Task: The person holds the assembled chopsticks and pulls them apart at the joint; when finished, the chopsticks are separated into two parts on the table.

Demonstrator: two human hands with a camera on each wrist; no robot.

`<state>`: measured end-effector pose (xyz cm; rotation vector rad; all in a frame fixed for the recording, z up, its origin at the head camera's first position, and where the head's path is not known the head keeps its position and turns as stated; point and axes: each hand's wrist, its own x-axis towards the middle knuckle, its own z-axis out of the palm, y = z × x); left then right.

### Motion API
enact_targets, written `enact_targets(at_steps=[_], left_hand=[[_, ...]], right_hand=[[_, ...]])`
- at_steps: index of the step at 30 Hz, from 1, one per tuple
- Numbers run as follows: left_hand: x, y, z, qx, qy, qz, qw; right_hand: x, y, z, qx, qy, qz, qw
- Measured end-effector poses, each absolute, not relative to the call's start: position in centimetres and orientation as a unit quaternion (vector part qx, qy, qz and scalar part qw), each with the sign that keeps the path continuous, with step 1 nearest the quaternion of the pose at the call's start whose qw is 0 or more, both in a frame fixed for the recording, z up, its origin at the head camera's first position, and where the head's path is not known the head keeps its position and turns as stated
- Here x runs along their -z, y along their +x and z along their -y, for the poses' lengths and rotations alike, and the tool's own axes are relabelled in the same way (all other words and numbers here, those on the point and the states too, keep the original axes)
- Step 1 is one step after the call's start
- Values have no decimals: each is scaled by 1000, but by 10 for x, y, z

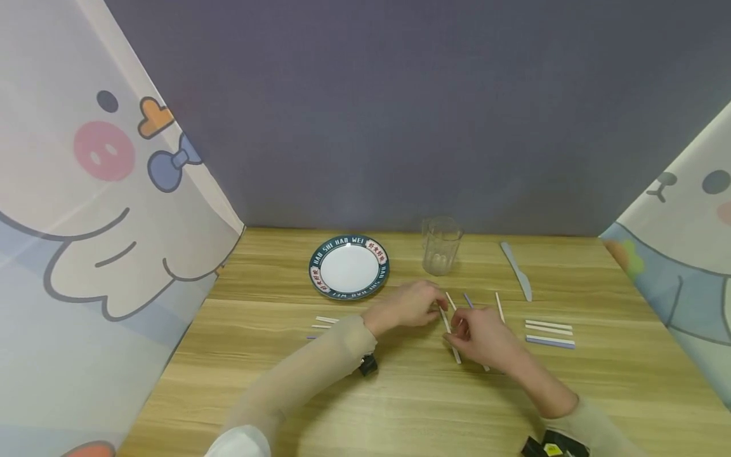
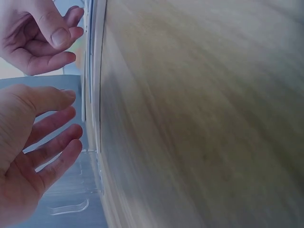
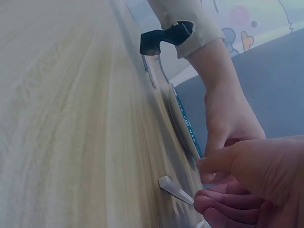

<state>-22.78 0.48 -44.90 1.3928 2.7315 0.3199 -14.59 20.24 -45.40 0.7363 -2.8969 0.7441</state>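
My left hand (image 1: 408, 304) is low over the table, fingers loosely spread at the upper end of a white stick (image 1: 455, 353). In the left wrist view the left hand (image 2: 28, 142) shows a gap between thumb and fingers, with nothing held. My right hand (image 1: 485, 333) is close on the other side, its fingers loosely bent and its fingertips at the same stick. The right wrist view shows that white stick (image 3: 175, 190) lying on the wood by the fingertips. Partly hidden behind the right hand are a purple stick (image 1: 468, 300) and another white stick (image 1: 499, 306).
A rimmed plate (image 1: 348, 268) stands behind the left hand, a clear cup (image 1: 441, 247) beyond both hands, and a pale knife (image 1: 516, 273) at the back right. White sticks (image 1: 548, 327) and a purple stick (image 1: 550, 343) lie at right. More sticks (image 1: 327, 319) lie by the left sleeve.
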Motion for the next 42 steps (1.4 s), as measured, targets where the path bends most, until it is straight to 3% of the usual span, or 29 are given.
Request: enact_targets(at_steps=[22,33,42], left_hand=[[459,-230,-11,-91,447,-888,61],[464,-230,-6,-56,460,-885,43],[454,-224,9,-132,477,-866,69]], right_hand=[[465,-145,-194,-233,216,948,4],[462,-146,-199,-243,216,945,-22],[447,-146,-203,-245,237,940,-16]])
